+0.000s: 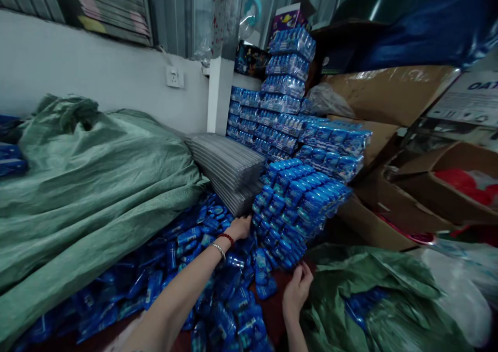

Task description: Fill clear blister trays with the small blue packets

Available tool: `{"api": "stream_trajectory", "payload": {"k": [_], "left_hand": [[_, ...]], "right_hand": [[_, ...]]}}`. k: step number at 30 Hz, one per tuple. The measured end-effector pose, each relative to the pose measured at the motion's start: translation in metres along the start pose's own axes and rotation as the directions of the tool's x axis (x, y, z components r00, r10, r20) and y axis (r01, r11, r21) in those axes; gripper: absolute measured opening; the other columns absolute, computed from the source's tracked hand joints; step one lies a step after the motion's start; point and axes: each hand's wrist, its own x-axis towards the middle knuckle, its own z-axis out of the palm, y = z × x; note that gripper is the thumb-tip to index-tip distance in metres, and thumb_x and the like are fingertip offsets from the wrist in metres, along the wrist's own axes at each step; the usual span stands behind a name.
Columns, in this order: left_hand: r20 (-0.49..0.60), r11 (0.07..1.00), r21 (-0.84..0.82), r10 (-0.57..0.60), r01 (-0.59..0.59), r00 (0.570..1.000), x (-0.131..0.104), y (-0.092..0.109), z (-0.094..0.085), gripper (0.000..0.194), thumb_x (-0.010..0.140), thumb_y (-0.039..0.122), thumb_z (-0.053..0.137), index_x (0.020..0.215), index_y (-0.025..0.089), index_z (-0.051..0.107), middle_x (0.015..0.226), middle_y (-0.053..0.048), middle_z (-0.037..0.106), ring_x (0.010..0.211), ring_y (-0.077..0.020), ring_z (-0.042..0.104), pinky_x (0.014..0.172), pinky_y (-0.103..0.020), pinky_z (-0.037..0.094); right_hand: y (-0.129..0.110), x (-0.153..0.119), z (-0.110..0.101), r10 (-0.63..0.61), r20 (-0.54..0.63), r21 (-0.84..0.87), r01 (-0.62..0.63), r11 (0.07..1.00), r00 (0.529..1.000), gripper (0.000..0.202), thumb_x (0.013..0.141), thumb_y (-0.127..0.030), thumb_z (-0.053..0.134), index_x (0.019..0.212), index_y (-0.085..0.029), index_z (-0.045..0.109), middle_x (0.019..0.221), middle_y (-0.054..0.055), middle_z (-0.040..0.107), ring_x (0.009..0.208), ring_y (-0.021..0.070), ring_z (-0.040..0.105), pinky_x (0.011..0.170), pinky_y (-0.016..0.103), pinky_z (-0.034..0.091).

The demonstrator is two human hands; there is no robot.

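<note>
Blue wrapped packs (299, 206), bundled in clear film into one block, sit tilted at the foot of a tall stack of the same bundles (286, 82), with both of the person's hands at the block's lower edges. The left hand (239, 227) reaches forward with a red bead bracelet and a metal bangle on its wrist, fingers pressed against the block's left side; whether they curl round it cannot be told. The right hand (298, 289) is below the block's bottom corner, fingers bent upward and touching the underside, gripping its edge loosely. Loose blue packets (218, 295) lie spread beneath both arms. A large green sack (89, 180) fills the left, grey ribbed sheets (229, 170) lean between it and the stack, and cardboard boxes (392, 97) stand at right above another green sack (365, 300).
</note>
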Motion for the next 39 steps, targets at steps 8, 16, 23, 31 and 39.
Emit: {"api": "stream_trajectory", "payload": {"k": [8, 16, 23, 31, 39], "left_hand": [[0.116, 0.986, 0.165, -0.035, 0.016, 0.993, -0.028, -0.004, 0.003, 0.032, 0.088, 0.033, 0.054, 0.115, 0.015, 0.054, 0.116, -0.009, 0.056, 0.101, -0.0207, 0.057, 0.085, -0.043, 0.049], [0.067, 0.980, 0.198, 0.022, -0.035, 0.998, -0.050, -0.002, 0.007, 0.021, 0.089, 0.018, 0.046, 0.100, 0.012, 0.062, 0.112, -0.013, 0.061, 0.112, -0.0241, 0.052, 0.094, -0.040, 0.040], [0.018, 0.981, 0.193, 0.027, -0.030, 0.999, -0.059, -0.005, 0.004, 0.032, 0.088, 0.033, 0.053, 0.115, 0.016, 0.054, 0.117, -0.009, 0.056, 0.101, -0.0207, 0.057, 0.086, -0.043, 0.049], [-0.142, 0.990, 0.104, 0.105, -0.090, 0.984, -0.081, -0.007, -0.011, 0.030, 0.094, 0.028, 0.037, 0.113, 0.020, 0.060, 0.117, -0.010, 0.063, 0.118, -0.0261, 0.050, 0.109, -0.053, 0.021], [-0.247, 0.945, 0.040, 0.323, -0.324, 0.914, -0.227, 0.038, 0.068, 0.051, 0.092, 0.034, 0.037, 0.142, 0.029, 0.028, 0.144, -0.004, 0.040, 0.133, -0.0233, 0.035, 0.112, -0.047, 0.022]], "right_hand": [[0.002, 0.001, 0.001, -0.016, 0.027, -0.029, 0.017, 0.999, 0.999, 0.064, 0.082, -0.060, 0.035, 0.122, -0.011, 0.050, 0.120, 0.018, 0.054, 0.112, 0.0293, 0.049, 0.095, 0.041, 0.037], [0.007, 0.002, 0.001, -0.035, 0.009, -0.025, 0.035, 0.999, 0.999, 0.060, 0.082, -0.059, 0.038, 0.117, -0.013, 0.053, 0.115, 0.016, 0.056, 0.109, 0.0282, 0.050, 0.094, 0.041, 0.037], [-0.003, -0.032, -0.007, 0.086, 0.104, 0.119, -0.099, 0.988, 0.991, 0.064, 0.083, -0.058, 0.038, 0.124, -0.011, 0.048, 0.125, 0.017, 0.053, 0.114, 0.0270, 0.050, 0.096, 0.040, 0.038], [-0.011, -0.086, -0.033, 0.067, 0.352, 0.237, -0.158, 0.959, 0.934, 0.060, 0.088, -0.053, 0.036, 0.133, -0.014, 0.045, 0.139, 0.010, 0.045, 0.129, 0.0231, 0.039, 0.106, 0.039, 0.030], [-0.022, -0.102, 0.001, 0.049, 0.142, 0.101, -0.064, 0.993, 0.989, 0.058, 0.086, -0.054, 0.035, 0.121, -0.013, 0.056, 0.128, 0.014, 0.054, 0.125, 0.0271, 0.041, 0.101, 0.042, 0.033]]}}
